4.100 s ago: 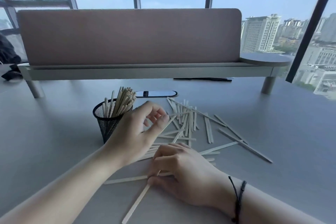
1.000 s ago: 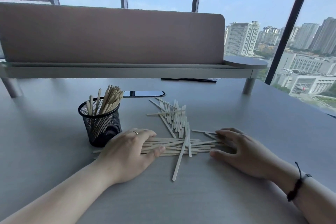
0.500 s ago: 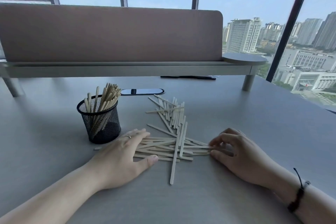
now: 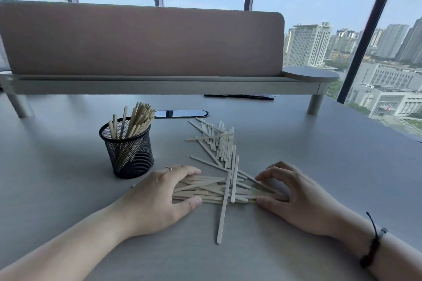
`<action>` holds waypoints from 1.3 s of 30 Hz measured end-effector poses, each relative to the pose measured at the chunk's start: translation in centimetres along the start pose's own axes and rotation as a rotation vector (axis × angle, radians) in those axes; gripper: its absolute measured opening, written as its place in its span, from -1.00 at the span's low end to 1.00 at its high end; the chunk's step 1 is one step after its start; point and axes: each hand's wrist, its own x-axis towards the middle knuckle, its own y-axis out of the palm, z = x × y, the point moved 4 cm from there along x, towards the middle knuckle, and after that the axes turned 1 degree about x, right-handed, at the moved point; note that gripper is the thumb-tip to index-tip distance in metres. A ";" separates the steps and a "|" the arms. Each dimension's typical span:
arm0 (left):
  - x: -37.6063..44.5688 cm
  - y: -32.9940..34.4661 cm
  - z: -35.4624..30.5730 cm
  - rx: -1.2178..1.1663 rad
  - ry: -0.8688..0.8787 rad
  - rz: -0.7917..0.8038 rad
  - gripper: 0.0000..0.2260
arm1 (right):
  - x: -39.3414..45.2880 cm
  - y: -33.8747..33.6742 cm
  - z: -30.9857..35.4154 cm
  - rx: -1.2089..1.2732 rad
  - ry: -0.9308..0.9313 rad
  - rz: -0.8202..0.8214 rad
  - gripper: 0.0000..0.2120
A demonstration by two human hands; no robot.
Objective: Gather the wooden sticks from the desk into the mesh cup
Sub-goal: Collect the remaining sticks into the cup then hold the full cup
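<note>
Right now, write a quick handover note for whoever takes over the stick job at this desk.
Left hand: open, flat on the desk, fingers against the left end of the near pile.
Right hand: open and curled at the pile's right end, gripping nothing.
Mesh cup: upright, left of the sticks, already holding a bunch.
Done: part of the sticks are in the cup.
Left: the squeezed near pile, one long stick pointing toward you, and the loose group farther back.
</note>
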 end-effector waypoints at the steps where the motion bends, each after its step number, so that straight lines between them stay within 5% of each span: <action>1: 0.0 0.0 -0.1 -0.015 0.006 -0.004 -0.45 | 0.2 0.2 0.2 -0.004 -0.007 0.008 -0.47; 5: 0.1 0.1 -0.3 -0.070 0.015 -0.017 -0.49 | 0.9 0.7 1.0 -0.015 -0.036 0.049 -0.40; 10: 0.2 0.1 -0.4 0.011 0.036 -0.029 -0.51 | 1.7 1.1 1.8 0.001 -0.098 0.069 -0.56; 17: 0.8 0.5 -0.1 0.244 -0.023 0.142 -0.18 | 2.6 1.7 2.7 0.110 -0.164 0.060 -0.76; 25: 0.9 0.3 -0.4 0.108 -0.032 0.156 -0.20 | 4.5 3.0 4.7 0.198 -0.147 0.014 -0.74; 31: 0.9 0.7 -0.6 0.213 -0.049 0.214 0.11 | 5.8 4.3 6.3 0.251 -0.164 -0.014 -0.81; 39: 1.2 0.6 0.3 0.018 -0.041 0.023 -0.30 | 8.2 2.9 5.3 0.470 -0.096 -0.186 -0.95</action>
